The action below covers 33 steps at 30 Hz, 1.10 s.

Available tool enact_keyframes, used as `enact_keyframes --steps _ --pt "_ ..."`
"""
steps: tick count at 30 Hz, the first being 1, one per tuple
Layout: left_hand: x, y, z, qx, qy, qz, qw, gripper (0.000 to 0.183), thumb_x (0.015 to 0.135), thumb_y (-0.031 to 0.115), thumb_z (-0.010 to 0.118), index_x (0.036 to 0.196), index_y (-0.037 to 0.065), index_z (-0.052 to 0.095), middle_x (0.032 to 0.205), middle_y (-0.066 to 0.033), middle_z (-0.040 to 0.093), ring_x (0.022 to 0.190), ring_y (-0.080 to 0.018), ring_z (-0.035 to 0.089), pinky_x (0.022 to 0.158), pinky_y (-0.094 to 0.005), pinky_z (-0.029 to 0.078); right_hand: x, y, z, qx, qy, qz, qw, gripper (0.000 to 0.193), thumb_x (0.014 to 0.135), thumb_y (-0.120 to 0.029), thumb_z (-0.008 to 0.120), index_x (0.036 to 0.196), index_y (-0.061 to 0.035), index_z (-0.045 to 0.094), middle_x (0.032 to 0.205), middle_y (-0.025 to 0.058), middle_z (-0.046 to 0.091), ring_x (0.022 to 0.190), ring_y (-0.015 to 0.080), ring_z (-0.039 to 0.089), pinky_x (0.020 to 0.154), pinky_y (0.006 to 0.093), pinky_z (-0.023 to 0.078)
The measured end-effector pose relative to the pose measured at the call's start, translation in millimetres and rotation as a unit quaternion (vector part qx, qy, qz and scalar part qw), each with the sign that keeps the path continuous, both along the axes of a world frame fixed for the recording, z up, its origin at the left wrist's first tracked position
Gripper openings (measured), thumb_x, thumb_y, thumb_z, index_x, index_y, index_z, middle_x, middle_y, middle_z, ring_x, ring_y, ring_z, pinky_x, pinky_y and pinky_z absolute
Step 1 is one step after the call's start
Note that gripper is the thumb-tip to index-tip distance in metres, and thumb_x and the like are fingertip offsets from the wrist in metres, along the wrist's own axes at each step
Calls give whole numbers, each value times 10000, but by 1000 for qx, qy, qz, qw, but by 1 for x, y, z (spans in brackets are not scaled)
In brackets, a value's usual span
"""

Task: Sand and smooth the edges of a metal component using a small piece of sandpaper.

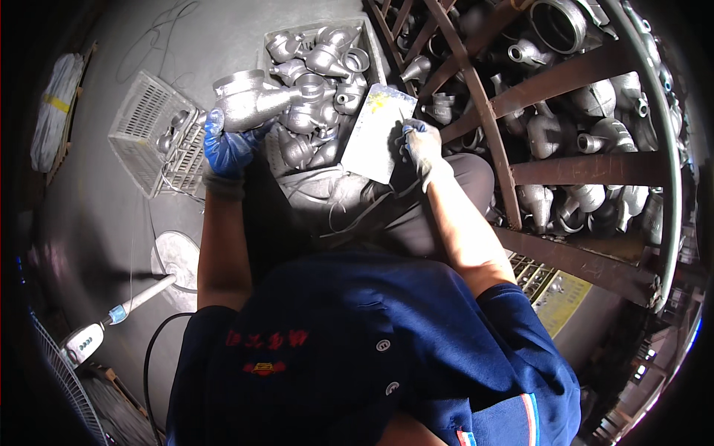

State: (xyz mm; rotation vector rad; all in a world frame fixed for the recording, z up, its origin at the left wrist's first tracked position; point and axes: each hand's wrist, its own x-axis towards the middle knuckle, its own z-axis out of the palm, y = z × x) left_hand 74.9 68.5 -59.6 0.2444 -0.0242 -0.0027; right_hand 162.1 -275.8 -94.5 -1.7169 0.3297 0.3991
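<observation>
My left hand [227, 146], in a blue glove, grips a grey metal casting [249, 102] with a wide round collar and a narrower neck pointing right. It is held up at the left side of a crate of similar castings. My gloved right hand [422, 143] is closed beside the right edge of a pale flat board [375, 141] with a yellow smear near its top. A thin dark tip shows above the right fingers, but what they hold is too small to make out. The board leans over my lap and the near right part of the crate.
The crate [378, 56] heaped with castings stands ahead. A tilted grey basket [137, 134] with some parts is at left. At right rises a rusty metal rack [483, 104] full of castings. A fan stand's round base [177, 260] and pole lie at lower left.
</observation>
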Motion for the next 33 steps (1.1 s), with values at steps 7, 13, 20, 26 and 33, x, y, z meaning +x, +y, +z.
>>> enact_keyframes --steps 7,13,20,26,33 --pt "-1 7 -6 -74 1 -6 997 638 917 399 417 1420 44 249 1439 -254 269 1312 -466 278 1018 -682 264 34 -24 -14 -351 -20 198 915 299 850 -275 525 994 -62 678 1002 193 655 976 338 626 852 412 490" --pt "-2 10 -4 -72 3 -13 997 631 921 389 429 1421 50 248 1441 -249 265 1311 -472 274 1020 -682 259 35 -28 -46 -366 -39 187 911 231 886 -161 500 993 -96 694 627 80 635 505 149 601 519 310 479" --pt "-3 7 -1 -43 -3 0 999 638 923 317 451 1420 2 206 1424 -267 268 1301 -471 286 1013 -677 287 38 -26 -54 -361 -51 183 913 247 872 -139 496 1012 -109 697 642 68 644 502 130 593 518 293 476" --pt "-1 5 1 -67 4 -6 998 642 924 305 445 1423 -3 181 1435 -271 236 1300 -489 271 1017 -675 283 39 -27 -59 -384 -70 203 898 242 859 -147 501 996 -114 697 667 73 657 525 147 609 542 301 487" --pt "1 8 -2 -76 21 -29 996 594 946 384 366 1409 26 264 1419 -251 307 1295 -455 312 1021 -659 283 37 -22 -51 -428 -57 202 879 241 850 -166 506 993 -143 698 747 89 685 682 195 667 663 333 515"
